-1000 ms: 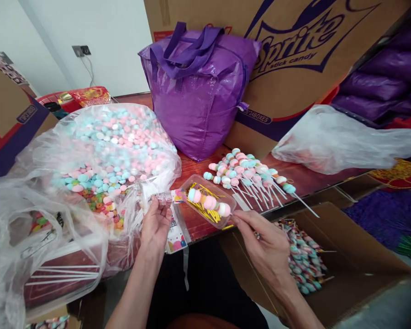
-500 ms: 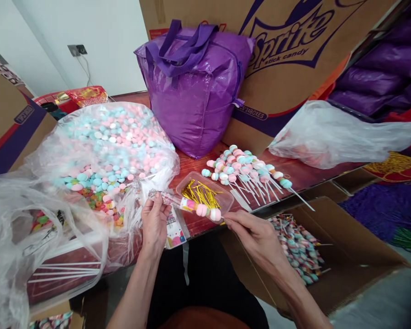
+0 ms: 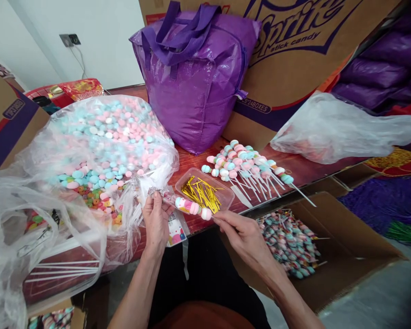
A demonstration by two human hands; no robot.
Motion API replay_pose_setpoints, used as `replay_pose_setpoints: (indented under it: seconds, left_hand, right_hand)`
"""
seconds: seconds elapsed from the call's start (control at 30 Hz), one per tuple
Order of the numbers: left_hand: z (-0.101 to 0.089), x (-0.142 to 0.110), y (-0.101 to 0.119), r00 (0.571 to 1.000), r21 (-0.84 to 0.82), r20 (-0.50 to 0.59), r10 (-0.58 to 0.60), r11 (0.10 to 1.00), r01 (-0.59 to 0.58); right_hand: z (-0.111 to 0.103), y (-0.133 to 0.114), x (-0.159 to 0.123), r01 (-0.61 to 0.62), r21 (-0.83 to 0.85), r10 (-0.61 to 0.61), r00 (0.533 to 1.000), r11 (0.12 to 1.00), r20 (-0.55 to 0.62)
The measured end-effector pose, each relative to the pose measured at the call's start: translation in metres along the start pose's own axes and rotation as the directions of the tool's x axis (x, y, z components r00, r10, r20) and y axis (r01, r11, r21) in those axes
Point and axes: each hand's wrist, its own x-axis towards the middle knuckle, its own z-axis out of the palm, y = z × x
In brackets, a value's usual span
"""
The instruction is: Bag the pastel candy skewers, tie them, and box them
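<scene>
My left hand [image 3: 157, 224] pinches one end of a clear printed plastic sleeve [image 3: 169, 198] between thumb and fingers. Into the sleeve's other end runs a candy skewer [image 3: 205, 214] of pink and white marshmallow-like pieces, partly inside it. The thumb and fingers of my right hand [image 3: 245, 235] are closed on the skewer's stick; most of that stick is hidden. Just behind the sleeve stands a clear plastic tray [image 3: 229, 197] holding gold twist ties [image 3: 202, 192]. Printed sleeves [image 3: 176, 234] lie under and beside my left hand at the table edge.
Finished-looking candy skewers [image 3: 239, 160] are heaped right of the tray. At left sit a large bag of loose candies [image 3: 113, 128] and white sticks [image 3: 65, 269]. A purple bag [image 3: 195, 87] stands behind. Below right, a cardboard box [image 3: 349, 269] holds many wrapped skewers [image 3: 291, 246].
My right hand has moved left, pushing the candy skewer deeper into the sleeve. My left hand keeps its pinch. The whole view has shifted slightly.
</scene>
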Motion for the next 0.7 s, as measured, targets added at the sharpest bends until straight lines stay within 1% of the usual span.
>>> replay_pose_setpoints:
  seconds: [0.1, 0.23, 0.3, 0.4, 0.5, 0.57, 0.7]
  left_hand:
    - [0.003, -0.004, -0.002, 0.997, 0.036, 0.06, -0.047, 0.998, 0.045]
    - [0.01, -0.015, -0.009, 0.992, 0.059, 0.114, -0.056, 0.997, 0.05]
    - [0.013, -0.02, -0.012, 0.992, 0.064, 0.116, -0.053, 0.997, 0.046]
    - [0.014, -0.024, -0.017, 0.991, 0.065, 0.123, -0.059, 0.997, 0.052]
    - [0.012, -0.022, -0.017, 0.984, 0.039, 0.141, -0.111, 0.994, 0.106]
    - [0.009, -0.018, -0.015, 0.98, 0.005, 0.139, -0.143, 0.99, 0.144]
    - [0.003, -0.011, -0.01, 0.977, -0.031, 0.149, -0.154, 0.987, 0.161]
  right_hand:
    - [0.006, 0.002, -0.002, 0.056, -0.061, -0.057, 0.998, 0.997, -0.015]
    - [0.019, 0.001, -0.005, 0.114, -0.123, -0.118, 0.993, 0.986, -0.023]
    - [0.025, -0.003, -0.006, 0.127, -0.118, -0.132, 0.991, 0.985, -0.036]
    - [0.032, -0.011, -0.006, 0.122, -0.053, -0.125, 0.991, 0.991, -0.052]
    - [0.032, -0.017, -0.005, 0.053, 0.037, -0.053, 0.999, 0.998, 0.002]
    - [0.029, -0.018, -0.005, -0.048, 0.089, 0.042, 0.997, 0.995, 0.067]
    - [0.024, -0.015, -0.006, -0.272, 0.199, 0.239, 0.955, 0.941, 0.176]
